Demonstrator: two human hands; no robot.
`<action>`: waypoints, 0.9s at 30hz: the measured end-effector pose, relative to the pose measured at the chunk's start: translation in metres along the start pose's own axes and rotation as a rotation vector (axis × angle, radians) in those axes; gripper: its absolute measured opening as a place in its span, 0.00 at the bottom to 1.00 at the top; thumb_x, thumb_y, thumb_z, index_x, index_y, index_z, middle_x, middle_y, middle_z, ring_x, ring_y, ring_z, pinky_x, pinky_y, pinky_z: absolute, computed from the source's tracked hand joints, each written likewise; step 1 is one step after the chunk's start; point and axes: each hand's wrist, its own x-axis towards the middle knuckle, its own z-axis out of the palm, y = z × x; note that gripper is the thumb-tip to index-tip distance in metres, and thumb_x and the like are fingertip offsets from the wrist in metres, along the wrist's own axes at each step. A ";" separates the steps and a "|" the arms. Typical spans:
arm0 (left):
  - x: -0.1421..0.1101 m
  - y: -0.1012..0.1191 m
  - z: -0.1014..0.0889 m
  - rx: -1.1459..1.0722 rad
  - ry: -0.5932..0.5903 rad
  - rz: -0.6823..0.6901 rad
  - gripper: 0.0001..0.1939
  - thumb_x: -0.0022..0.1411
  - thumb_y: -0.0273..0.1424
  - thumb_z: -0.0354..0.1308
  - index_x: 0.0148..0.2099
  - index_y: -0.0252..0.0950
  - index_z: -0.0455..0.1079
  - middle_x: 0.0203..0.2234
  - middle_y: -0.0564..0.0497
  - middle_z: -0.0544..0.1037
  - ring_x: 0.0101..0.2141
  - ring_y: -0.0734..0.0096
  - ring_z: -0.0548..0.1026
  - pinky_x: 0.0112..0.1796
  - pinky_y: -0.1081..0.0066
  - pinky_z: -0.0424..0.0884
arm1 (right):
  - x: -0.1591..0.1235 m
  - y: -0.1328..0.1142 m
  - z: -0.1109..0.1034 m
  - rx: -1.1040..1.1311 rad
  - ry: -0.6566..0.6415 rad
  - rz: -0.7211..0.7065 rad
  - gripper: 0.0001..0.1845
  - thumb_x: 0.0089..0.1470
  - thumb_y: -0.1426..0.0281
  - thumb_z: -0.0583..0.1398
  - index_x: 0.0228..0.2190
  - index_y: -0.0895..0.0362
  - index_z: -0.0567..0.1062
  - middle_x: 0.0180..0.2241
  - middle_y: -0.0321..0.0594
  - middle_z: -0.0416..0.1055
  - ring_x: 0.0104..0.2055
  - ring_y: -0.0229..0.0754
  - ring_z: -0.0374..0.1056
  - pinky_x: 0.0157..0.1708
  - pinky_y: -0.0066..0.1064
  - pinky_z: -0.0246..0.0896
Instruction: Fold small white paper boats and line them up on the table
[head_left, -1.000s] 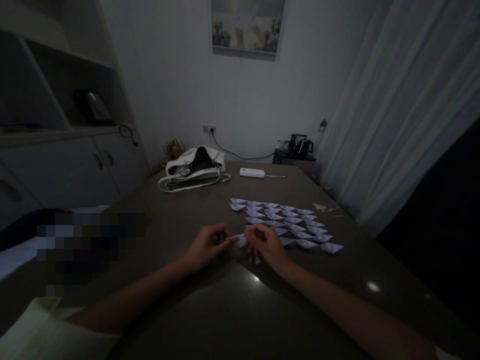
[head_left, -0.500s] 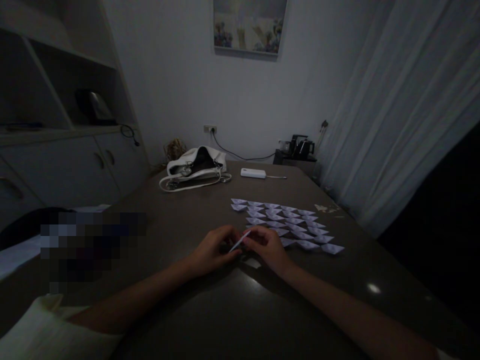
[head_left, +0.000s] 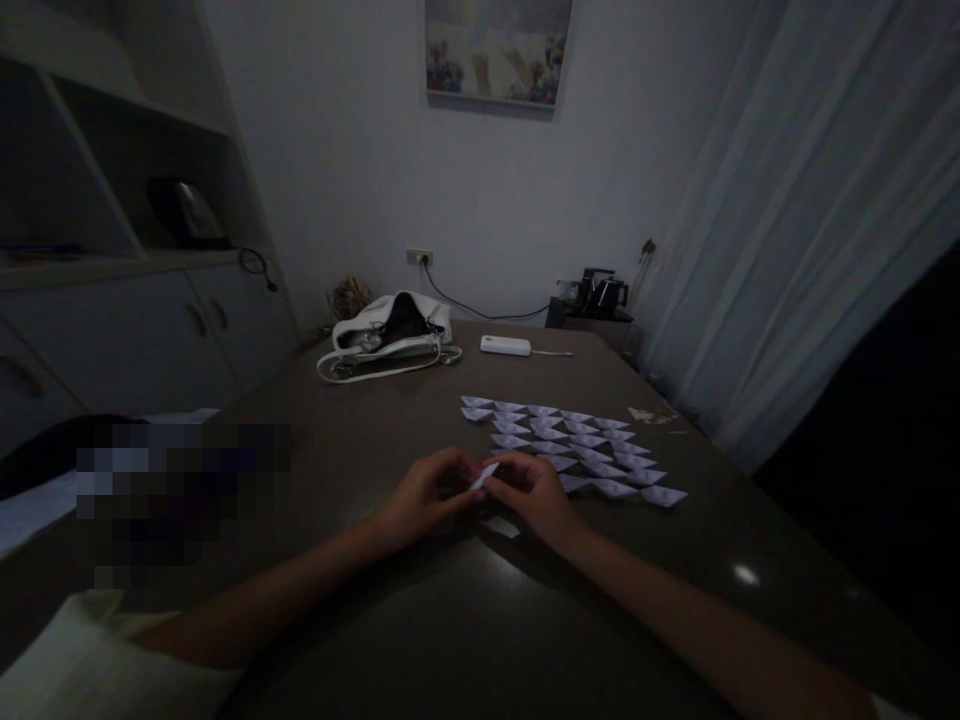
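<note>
A small folded piece of white paper (head_left: 484,477) is pinched between my two hands, a little above the table. My left hand (head_left: 429,495) grips its left side with thumb and fingers, and my right hand (head_left: 536,497) has closed on its right side. The fingers cover part of the paper, so its full shape is hidden. Just beyond my right hand, several white folded paper boats (head_left: 577,440) stand in rows on the dark table (head_left: 360,640).
Toward the back of the table lie a white handbag (head_left: 394,335) and a white power bank (head_left: 505,346) with a short cable. A black kettle (head_left: 606,295) stands beyond the far right corner. Cabinets (head_left: 127,330) line the left, and a pale curtain (head_left: 757,200) hangs on the right.
The folded paper has turned between my fingers, showing a broader, shorter face than the thin slanted edge before. Both hands stay in nearly the same place.
</note>
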 end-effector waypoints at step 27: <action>-0.003 0.013 0.010 -0.003 0.007 0.051 0.11 0.58 0.27 0.57 0.44 0.33 0.63 0.39 0.46 0.73 0.40 0.67 0.75 0.42 0.65 0.74 | -0.008 -0.006 0.008 -0.313 0.055 -0.134 0.11 0.46 0.78 0.57 0.34 0.55 0.66 0.32 0.37 0.70 0.34 0.40 0.69 0.33 0.30 0.63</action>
